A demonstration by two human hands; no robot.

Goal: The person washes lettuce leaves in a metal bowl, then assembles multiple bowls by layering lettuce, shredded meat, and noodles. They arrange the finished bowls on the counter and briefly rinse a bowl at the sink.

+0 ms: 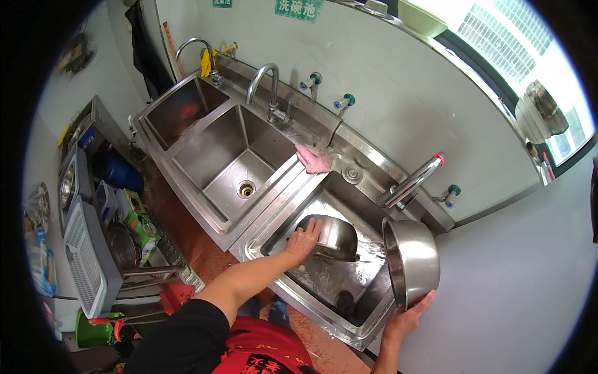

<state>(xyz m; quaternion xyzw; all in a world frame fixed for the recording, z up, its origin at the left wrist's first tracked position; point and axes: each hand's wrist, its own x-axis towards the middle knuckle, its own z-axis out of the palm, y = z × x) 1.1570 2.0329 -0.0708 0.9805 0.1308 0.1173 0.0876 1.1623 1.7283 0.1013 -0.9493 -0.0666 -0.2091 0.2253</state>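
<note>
"Both hands are on steel. How is each one set?"

"Left hand lies against the smaller steel basin, its fingers over the near-left edge. I cannot tell whether the thumb closes underneath. Right hand grasps the larger steel basin low down, at its near edge."

"Why so low on that one?"

"It's tipped onto its side, mouth facing left, over the right end of the sink. My guess is that a hold at the bottom carries the weight and stops it rolling off towards the wall."

"And the smaller one?"

"Down inside that same sink, on the wet floor of it. Resting there, it probably needs only light steadying, which would suit those loosely spread fingers."

"So where are the basins, relative to the hands?"

"Smaller one touching the left hand, mostly to its right; larger one just above the right hand in the view. The chrome faucet stands beyond them both."

"That pink cloth?"

"Bunched on the back ledge between two sinks, likely parked there to be reachable yet out of the wet. Neither hand touches it."
</note>
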